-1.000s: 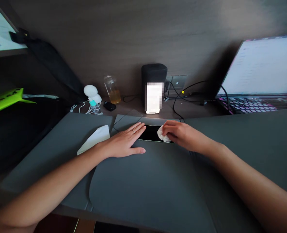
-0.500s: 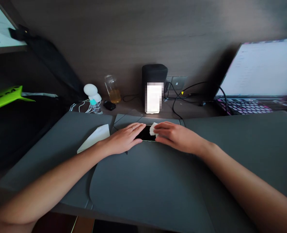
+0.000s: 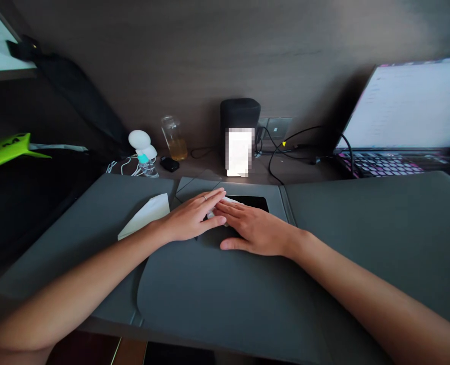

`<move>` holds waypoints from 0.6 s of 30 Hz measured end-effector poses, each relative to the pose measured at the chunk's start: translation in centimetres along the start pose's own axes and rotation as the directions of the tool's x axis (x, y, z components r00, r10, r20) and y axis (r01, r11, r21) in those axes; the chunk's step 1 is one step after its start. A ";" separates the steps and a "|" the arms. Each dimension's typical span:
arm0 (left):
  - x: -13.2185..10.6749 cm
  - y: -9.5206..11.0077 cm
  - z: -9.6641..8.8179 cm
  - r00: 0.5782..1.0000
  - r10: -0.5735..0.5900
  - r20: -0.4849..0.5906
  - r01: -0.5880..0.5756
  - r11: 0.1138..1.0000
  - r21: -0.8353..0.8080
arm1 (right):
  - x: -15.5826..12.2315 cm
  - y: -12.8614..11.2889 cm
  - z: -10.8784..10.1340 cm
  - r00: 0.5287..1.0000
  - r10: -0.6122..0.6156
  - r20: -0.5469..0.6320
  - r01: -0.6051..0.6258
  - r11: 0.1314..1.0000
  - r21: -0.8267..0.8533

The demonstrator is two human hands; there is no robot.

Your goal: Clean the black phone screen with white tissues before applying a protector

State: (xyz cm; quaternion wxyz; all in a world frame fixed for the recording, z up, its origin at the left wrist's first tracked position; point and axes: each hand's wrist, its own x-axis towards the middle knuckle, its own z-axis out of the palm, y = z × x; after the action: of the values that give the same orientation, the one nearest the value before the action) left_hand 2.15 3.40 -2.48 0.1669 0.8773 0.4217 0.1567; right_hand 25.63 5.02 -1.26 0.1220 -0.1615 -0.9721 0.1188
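Room: a dim corner with a dark wood-grain wall (image 3: 210, 50) behind a brown counter (image 3: 210, 167).
Surface: a wide grey mat (image 3: 228, 294) covers the near part of the counter, with a folded white paper (image 3: 145, 215) lying on its left.
Back row: a black speaker (image 3: 240, 112) stands in the middle, a glass jar (image 3: 174, 138) with amber liquid to its left, and black cables (image 3: 286, 147) run to its right.
Right side: an open laptop (image 3: 407, 106) with a bright screen.
Phone: a black phone (image 3: 253, 203) lies flat on the mat in front of the speaker; its left end is hidden under the hands.
Left hand: the left hand (image 3: 190, 219) lies palm down at the phone's left end, fingers (image 3: 210, 197) stretched out straight and close together, holding nothing.
Right hand: the right hand (image 3: 253, 230) lies flat over the phone, its fingers (image 3: 228, 213) straight and pointing left, tips touching the left hand.
Wipe: a white wipe (image 3: 232, 202) sits pressed under the right fingers on the phone, only its edges showing.
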 end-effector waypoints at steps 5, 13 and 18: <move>0.0 0.1 0.0 1.000 0.021 0.015 -0.022 0.999 0.023 | -0.2 0.0 -0.5 1.000 0.014 -0.002 -0.014 1.000 -0.027; 0.0 0.2 -0.1 0.997 0.001 0.074 -0.001 1.000 0.006 | 0.0 -0.2 -0.7 1.000 0.004 0.017 -0.004 1.000 -0.012; -0.2 0.3 -0.1 0.995 -0.027 0.098 0.028 1.000 -0.003 | 0.1 -0.7 -0.4 0.999 0.031 -0.034 -0.034 0.997 -0.065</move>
State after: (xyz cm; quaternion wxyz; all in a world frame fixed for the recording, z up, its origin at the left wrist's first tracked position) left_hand 2.16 3.10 -2.31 0.1915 0.8777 0.4247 0.1121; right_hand 25.47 4.51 -0.67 0.1309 -0.1832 -0.9705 0.0863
